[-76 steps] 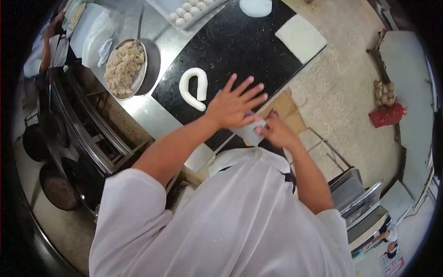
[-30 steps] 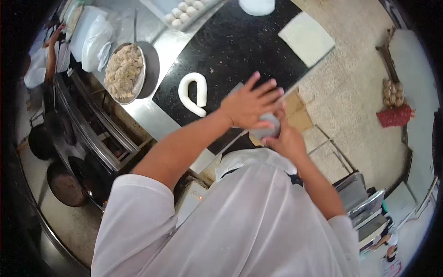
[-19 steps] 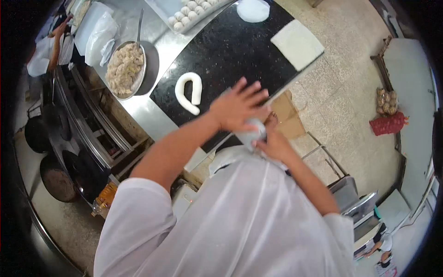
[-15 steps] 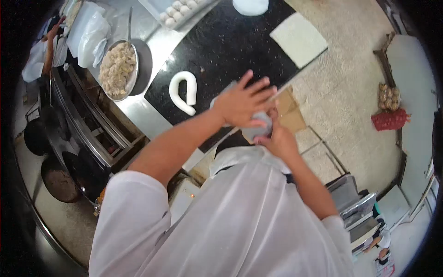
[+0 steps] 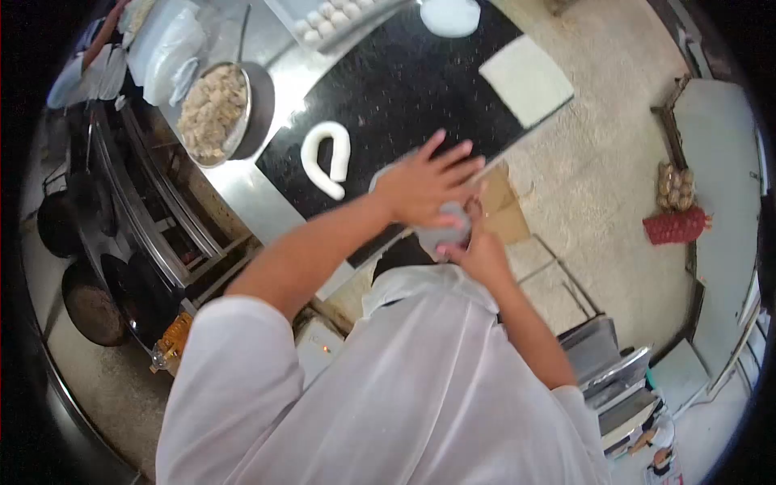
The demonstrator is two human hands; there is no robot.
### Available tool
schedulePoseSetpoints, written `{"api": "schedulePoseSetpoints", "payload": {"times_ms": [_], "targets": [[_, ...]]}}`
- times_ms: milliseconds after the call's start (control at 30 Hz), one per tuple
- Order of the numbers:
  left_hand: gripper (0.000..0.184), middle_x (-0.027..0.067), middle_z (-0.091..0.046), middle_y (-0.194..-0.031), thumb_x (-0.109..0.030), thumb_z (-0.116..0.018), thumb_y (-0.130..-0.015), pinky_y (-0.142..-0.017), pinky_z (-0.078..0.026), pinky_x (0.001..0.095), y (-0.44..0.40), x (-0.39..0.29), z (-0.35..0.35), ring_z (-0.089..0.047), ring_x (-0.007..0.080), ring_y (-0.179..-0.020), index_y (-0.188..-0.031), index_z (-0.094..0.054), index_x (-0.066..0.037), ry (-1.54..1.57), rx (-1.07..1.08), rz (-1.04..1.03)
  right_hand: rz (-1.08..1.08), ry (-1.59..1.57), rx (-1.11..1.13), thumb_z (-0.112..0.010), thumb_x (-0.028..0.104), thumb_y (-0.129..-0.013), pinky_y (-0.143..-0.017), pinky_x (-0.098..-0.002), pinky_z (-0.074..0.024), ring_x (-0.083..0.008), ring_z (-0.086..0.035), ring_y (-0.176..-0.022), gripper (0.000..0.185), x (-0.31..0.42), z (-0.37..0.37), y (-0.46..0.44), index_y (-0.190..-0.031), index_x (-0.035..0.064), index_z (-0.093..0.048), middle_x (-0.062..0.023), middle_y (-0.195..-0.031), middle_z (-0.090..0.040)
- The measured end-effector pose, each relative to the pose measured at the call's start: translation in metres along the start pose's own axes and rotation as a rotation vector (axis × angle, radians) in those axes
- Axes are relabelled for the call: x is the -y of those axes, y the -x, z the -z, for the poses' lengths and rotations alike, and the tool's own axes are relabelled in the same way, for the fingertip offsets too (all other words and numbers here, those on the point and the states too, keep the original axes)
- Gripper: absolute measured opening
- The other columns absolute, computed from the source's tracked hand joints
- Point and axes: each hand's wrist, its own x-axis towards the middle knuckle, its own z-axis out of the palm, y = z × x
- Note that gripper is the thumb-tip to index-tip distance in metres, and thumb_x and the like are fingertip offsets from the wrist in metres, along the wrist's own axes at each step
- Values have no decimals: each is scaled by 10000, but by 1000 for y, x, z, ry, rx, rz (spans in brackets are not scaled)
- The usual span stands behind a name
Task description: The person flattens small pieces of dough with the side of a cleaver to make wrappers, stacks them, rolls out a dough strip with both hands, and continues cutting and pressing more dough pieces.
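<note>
My left hand is palm down with its fingers spread, over the near edge of the black worktop. Just below it, close to my waist, my right hand is closed around a greyish, rounded object. Its kind cannot be made out, as both hands partly cover it. A pale grey shape also shows behind my left wrist, mostly hidden. To the left of the hands, a thick white dough rope lies bent into a hook. A flat square dough sheet rests at the worktop's right edge.
A metal bowl of chunky pale filling stands at the left, near a tray of dough balls. A white round piece lies at the far end. Dark woks are at far left. Other people appear at upper left and lower right.
The view has shifted slightly, so the worktop and its contents appear a little to the right. My hands keep nearly the same pose, the right one still around the greyish object.
</note>
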Motion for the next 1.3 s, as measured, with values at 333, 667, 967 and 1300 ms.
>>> {"api": "schedulePoseSetpoints", "payload": {"times_ms": [333,667,967,1300], "targets": [[720,161,-645,-1339,-686,-643,-883,-1036,-474,493,-39,46,53,-601,351,-1263,-1418,-577,-209,-98,-439,251,-92,171,-262,-803,337,-857,-773,-531,-551,-499,-696,-895,644,61,42,-19,-1266,-63,-508,-298,-911,-705],[445,190,-733,-878,-463,-776,-866,-737,-555,421,70,-8,46,-729,339,-836,-973,-712,-36,609,-92,720,-218,114,-78,-742,183,-873,-756,-523,-545,-477,-703,-890,424,50,20,128,-1215,4,-567,-292,-893,-707],[301,201,-740,-988,-163,-747,-910,-739,-574,376,84,-35,25,-732,310,-805,-1175,-678,-39,623,-513,846,16,190,-133,-720,199,-903,-767,-577,-520,-519,-673,-886,362,86,32,-30,-1123,-17,-531,-314,-902,-691],[231,73,-735,-1013,-38,-671,-965,-727,-538,258,88,-73,55,-664,111,-808,-1193,-698,-14,777,-907,1127,227,99,454,-749,239,-876,-873,-538,-523,-479,-671,-1019,413,42,77,-36,-1193,19,-601,-280,-1012,-709]]}}
